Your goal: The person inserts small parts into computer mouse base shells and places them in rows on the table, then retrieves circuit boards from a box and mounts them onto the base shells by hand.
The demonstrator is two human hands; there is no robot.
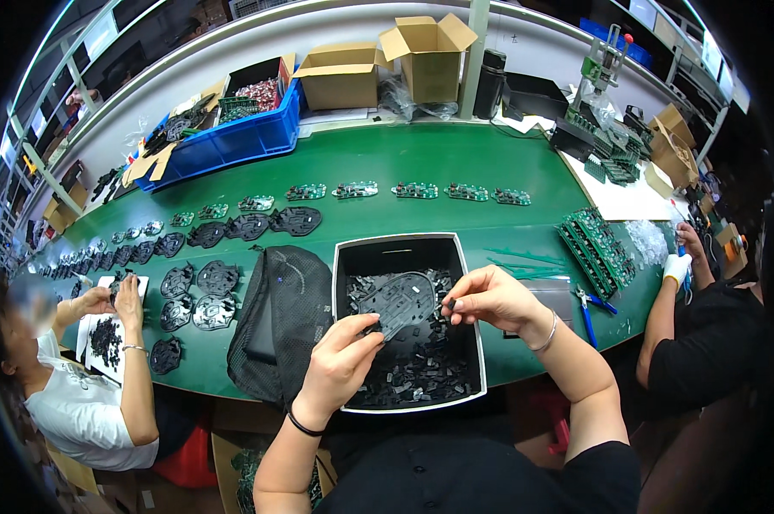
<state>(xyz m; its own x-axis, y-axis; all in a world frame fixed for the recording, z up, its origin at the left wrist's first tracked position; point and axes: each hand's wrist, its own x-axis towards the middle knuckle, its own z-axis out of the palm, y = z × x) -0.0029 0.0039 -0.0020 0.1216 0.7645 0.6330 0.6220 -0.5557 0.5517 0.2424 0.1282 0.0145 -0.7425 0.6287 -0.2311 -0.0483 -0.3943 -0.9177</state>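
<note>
My left hand (340,358) is closed on the edge of an oval, dark grey plastic shell (401,301), with the shell's ribbed inside showing. Between the thumb and fingertips of my right hand (500,300) is a small black plastic piece (450,305), close to the shell's right edge. Both hands are above a black box (480,364) with a pale rim. Many small black plastic pieces (408,370) lie loose in that box, below the shell.
Left of the box sits a black mesh bag (282,313). Rows of black shells (248,226) and green circuit boards (355,189) cross the green table (387,154). Stacked boards (597,248) and pliers (588,317) are at right. Co-workers (83,398) (704,343) sit on both sides.
</note>
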